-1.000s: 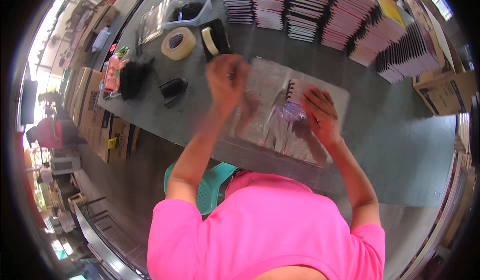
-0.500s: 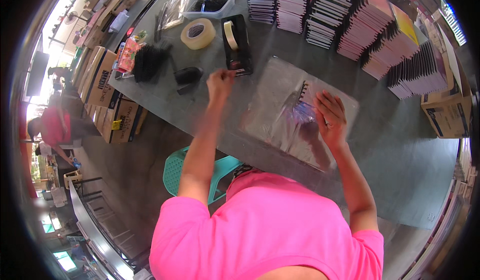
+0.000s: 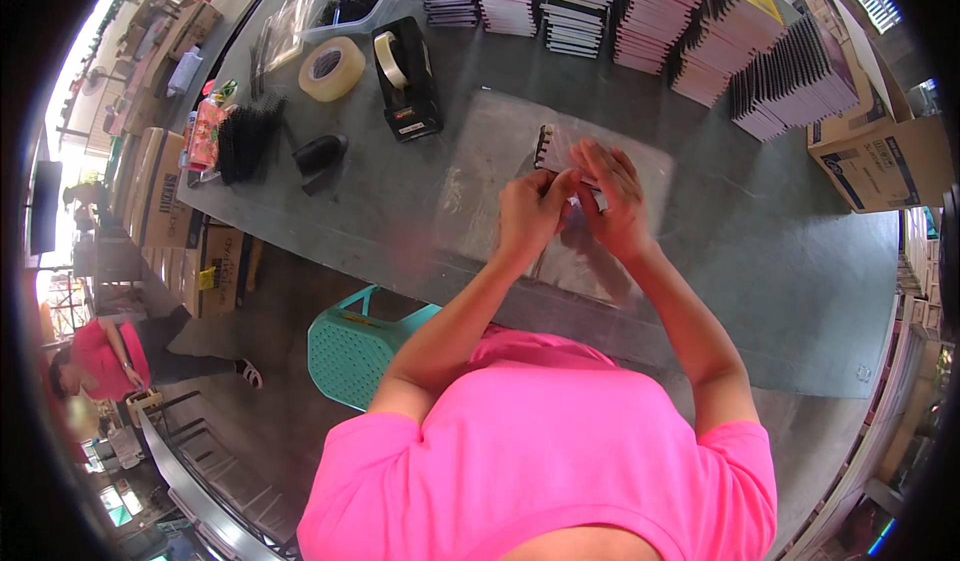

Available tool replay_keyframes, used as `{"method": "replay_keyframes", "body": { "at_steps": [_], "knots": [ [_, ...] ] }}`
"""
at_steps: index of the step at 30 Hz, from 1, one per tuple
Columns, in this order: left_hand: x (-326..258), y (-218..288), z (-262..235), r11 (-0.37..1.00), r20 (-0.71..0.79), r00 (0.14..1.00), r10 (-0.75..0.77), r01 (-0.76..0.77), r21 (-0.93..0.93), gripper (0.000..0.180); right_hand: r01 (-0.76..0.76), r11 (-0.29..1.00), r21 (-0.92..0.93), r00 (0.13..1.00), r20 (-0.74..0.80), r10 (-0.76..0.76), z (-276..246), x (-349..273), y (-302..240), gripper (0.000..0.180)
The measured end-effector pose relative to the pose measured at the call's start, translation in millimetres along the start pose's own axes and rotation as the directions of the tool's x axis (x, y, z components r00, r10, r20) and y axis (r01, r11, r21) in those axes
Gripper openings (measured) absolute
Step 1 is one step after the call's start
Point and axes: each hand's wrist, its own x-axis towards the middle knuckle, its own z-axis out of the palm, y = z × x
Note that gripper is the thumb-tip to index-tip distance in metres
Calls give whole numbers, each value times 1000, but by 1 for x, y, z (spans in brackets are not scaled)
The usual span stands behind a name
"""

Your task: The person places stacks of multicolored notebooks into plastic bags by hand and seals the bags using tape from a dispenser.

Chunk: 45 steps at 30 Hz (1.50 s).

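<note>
Left fingers (image 3: 527, 193) pinching, hold unclear; right fingers (image 3: 598, 164) lying straight over notebook (image 3: 560, 145). Tape dispenser (image 3: 413, 86) showing printed label (image 3: 405, 114), left of both.

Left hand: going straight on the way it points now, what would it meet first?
The left hand would probably meet the right hand first, just ahead over the small spiral-bound notebook; whether the hands touch is unclear.

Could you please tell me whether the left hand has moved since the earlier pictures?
Yes: judged against the black tape dispenser, the left hand has moved right, away from it, to the small spiral notebook beside the right hand.
</note>
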Motion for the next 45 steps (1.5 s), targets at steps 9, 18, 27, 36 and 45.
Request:
{"method": "replay_keyframes", "body": {
  "at_steps": [9,18,27,36,45],
  "knots": [
    [7,-66,-19,894,-8,975,223,-201,401,36,-293,953,83,930,256,264,-26,49,5,62],
    [-36,-60,33,883,768,594,-238,462,-83,28,-228,931,-285,752,555,354,-19,98,-31,80],
    [40,-24,-26,926,423,892,157,16,-377,53,-450,773,447,892,180,415,-40,0,18,71],
    [59,11,-17,968,261,942,212,-166,-187,34,-456,566,687,708,-106,699,21,20,-7,26],
    [43,81,-34,863,203,839,505,-495,-101,38,-190,544,817,729,-254,636,-24,15,-27,37]
  ]
}}
